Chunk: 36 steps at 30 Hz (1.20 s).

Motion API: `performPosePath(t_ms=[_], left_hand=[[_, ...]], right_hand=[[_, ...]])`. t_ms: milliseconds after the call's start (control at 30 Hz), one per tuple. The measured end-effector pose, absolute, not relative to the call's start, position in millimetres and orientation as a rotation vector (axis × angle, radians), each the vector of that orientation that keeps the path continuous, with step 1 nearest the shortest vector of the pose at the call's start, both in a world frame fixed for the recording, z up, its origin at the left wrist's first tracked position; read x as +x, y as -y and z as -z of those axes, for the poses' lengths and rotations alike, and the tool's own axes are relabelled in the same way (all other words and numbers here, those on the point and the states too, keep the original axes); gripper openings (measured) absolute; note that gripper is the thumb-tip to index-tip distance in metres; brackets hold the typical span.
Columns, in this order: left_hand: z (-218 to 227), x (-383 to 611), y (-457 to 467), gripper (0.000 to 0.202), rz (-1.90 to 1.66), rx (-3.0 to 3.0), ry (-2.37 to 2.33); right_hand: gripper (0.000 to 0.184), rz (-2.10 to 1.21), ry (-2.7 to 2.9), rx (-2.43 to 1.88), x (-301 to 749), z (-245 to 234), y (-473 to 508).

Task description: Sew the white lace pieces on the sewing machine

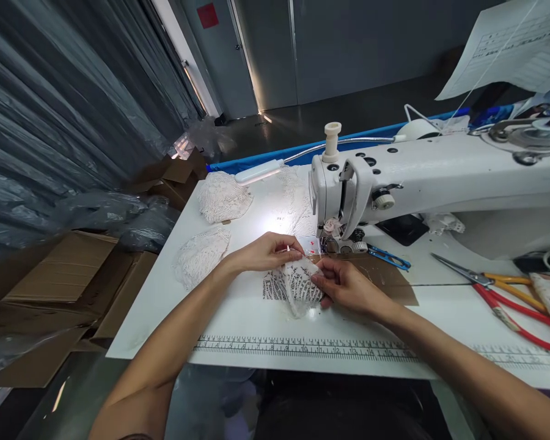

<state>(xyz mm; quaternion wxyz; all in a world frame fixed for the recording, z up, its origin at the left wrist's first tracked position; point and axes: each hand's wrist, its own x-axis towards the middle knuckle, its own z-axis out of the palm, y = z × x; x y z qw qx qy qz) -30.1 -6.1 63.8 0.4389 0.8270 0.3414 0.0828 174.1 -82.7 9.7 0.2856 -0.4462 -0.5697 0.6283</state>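
Note:
A piece of white lace fabric [297, 284] is held between my two hands, just in front of the sewing machine's needle area. My left hand [275, 250] pinches its upper left edge with thumb and fingers. At the right edge, my right hand [341, 281] grips the lace between thumb and fingertips. The white sewing machine [426, 171] stands behind and to the right, its presser foot [330, 245] close above my hands. Two gathered lace pieces, an upper one [224, 197] and a lower one [204, 256], lie on the table to the left.
Blue thread snips [389, 257] lie by the machine base. Red-handled scissors [508, 305] rest at the right. A ruler strip [302, 349] runs along the front edge of the white table [151, 318]. A lamp [259, 172] lights the surface. Cardboard boxes [59, 269] stand at left.

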Motion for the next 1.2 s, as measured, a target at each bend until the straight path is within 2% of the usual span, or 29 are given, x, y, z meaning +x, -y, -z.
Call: performPosePath(t_ms=[100, 200, 300, 333, 400, 500, 600, 667, 933, 1200], left_hand=[[-64.6, -8.8, -5.7, 0.022, -0.102, 2.326, -0.894], [-53.4, 6.9, -10.6, 0.017, -0.064, 2.658, -1.004], [-37.1, 1.0, -2.2, 0.03, -0.404, 2.957, -1.095], [-32.8, -5.3, 3.4, 0.032, -0.56, 3.008, -1.054], [-27.1, -19.7, 17.1, 0.028, -0.755, 3.037, -0.823], [-23.0, -31.7, 36.9, 0.022, -0.668, 3.051, -0.44], [-17.3, -26.2, 46.2, 0.008, -0.588, 3.147, -0.373], [-12.2, -18.6, 46.2, 0.015, -0.611, 3.208, -0.393], [-4.4, -10.9, 43.2, 0.011, -0.743, 3.056, -0.516], [-0.6, -9.2, 43.9, 0.005, -0.921, 2.916, -0.601]], right_hand=[[0.034, -1.705, 1.287, -1.306, 164.8, -5.3, 86.0], [0.052, -1.702, 1.283, -1.47, 170.4, -9.2, 88.5], [0.053, -1.694, 1.511, -1.626, 197.8, -16.8, 84.5], [0.048, -1.579, 1.627, -1.67, 208.9, -18.3, 81.3], [0.036, -1.106, 1.882, -1.735, 227.3, -18.5, 73.0], [0.034, -0.523, 2.289, -1.588, 235.6, -13.8, 60.6], [0.04, -0.237, 2.594, -1.339, 225.7, -9.8, 53.7], [0.042, -0.15, 2.688, -1.339, 218.0, -9.7, 52.6], [0.041, -0.283, 2.625, -1.452, 214.6, -15.0, 56.2], [0.035, -0.666, 2.21, -1.288, 241.7, -5.0, 65.0]])
